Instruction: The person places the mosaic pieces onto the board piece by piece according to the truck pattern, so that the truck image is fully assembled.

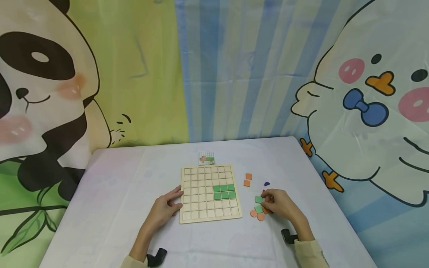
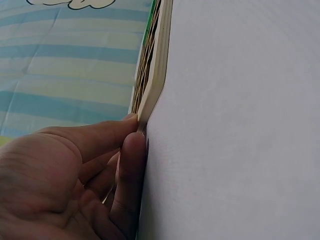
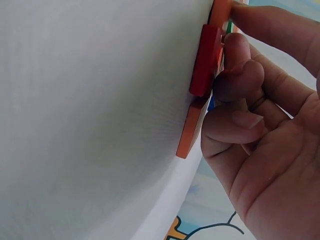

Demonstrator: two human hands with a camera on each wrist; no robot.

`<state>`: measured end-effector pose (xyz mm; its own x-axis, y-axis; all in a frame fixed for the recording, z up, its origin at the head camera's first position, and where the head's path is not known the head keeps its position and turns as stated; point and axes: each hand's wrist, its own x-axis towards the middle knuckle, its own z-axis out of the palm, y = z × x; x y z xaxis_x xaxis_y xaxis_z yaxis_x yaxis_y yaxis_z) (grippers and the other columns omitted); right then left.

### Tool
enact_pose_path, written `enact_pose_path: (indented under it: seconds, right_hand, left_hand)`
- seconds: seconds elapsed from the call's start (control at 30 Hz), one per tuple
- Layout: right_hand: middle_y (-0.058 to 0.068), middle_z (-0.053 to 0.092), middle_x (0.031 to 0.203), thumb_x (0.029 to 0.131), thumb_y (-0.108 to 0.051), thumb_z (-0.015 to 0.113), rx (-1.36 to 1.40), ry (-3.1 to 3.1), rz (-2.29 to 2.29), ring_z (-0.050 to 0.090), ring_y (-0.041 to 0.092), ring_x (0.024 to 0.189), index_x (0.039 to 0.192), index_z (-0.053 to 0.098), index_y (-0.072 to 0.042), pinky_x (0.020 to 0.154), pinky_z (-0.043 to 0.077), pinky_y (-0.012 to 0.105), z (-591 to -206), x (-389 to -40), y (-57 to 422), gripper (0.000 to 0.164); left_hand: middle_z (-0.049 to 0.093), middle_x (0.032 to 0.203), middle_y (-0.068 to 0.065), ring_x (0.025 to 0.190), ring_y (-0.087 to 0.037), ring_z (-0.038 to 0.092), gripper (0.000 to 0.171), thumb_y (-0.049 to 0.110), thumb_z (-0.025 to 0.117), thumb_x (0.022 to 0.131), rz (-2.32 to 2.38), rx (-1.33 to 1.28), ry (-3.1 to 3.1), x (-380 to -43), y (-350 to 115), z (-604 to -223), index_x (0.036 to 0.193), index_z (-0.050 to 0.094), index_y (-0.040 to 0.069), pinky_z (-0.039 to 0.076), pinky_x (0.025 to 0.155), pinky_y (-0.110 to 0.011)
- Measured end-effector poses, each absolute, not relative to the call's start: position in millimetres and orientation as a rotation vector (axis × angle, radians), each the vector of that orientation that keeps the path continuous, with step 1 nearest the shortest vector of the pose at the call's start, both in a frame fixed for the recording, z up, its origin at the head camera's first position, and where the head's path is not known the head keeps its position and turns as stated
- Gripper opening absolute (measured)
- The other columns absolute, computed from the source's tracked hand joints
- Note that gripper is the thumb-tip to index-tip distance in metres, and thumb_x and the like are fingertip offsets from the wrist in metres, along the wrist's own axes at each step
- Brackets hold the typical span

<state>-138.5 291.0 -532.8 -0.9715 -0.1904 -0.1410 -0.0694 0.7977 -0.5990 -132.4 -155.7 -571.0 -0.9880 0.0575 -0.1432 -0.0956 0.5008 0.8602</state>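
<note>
A wooden grid board [image 1: 197, 193] lies on the table, with several green squares [image 1: 224, 195] set in cells at its right side. My left hand [image 1: 164, 206] touches the board's left edge with thumb and fingers apart; in the left wrist view its fingertips rest against the board's edge [image 2: 159, 65]. On the right, my right hand [image 1: 281, 204] is over a group of loose pieces, fingers bent and thumb low beside a green square [image 1: 259, 209]. The right wrist view shows a red piece [image 3: 205, 60] and an orange piece [image 3: 190, 130] close to its fingertips. Nothing is clearly pinched there.
A small picture card [image 1: 206, 158] lies behind the board. Two orange squares [image 1: 247, 179], a dark blue half-round piece [image 1: 267, 184], another green square [image 1: 259, 199] and orange discs [image 1: 253, 213] lie right of the board. Printed curtains [image 1: 241, 74] hang behind the table.
</note>
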Motion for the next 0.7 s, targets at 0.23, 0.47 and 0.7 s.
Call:
enact_pose_path:
  seconds: [0.23,0.47,0.7]
  right_hand:
    - [-0.003,0.062,0.078,0.091,-0.009,0.081,-0.242,2.796,-0.921,0.053,0.009,0.066,0.109,0.076,-0.002,0.056,0.047,0.022,-533.6,-140.7,291.6,0.02]
    - [-0.004,0.062,0.078,0.092,-0.009,0.08,-0.231,2.798,-0.895,0.052,0.009,0.068,0.109,0.076,-0.003,0.058,0.046,0.022,-533.2,-140.5,290.7,0.019]
    - [-0.003,0.062,0.079,0.092,-0.008,0.079,-0.263,2.801,-0.9,0.051,0.008,0.068,0.106,0.076,-0.003,0.059,0.045,0.021,-532.1,-138.7,291.0,0.015]
  left_hand:
    - [0.052,0.163,0.008,0.063,-0.014,0.061,0.054,0.006,0.081,0.091,1.497,-0.04,2.587,-132.7,-155.8,-570.6,0.143,0.067,0.012,0.047,0.054,-0.024]
    - [0.053,0.163,0.007,0.064,-0.014,0.061,0.054,0.006,0.081,0.091,1.493,-0.038,2.592,-132.3,-155.5,-569.4,0.143,0.067,0.012,0.047,0.055,-0.024]
    - [0.053,0.163,0.006,0.062,-0.013,0.06,0.053,0.006,0.081,0.091,1.483,-0.027,2.597,-132.0,-155.3,-568.6,0.143,0.068,0.011,0.047,0.054,-0.023]
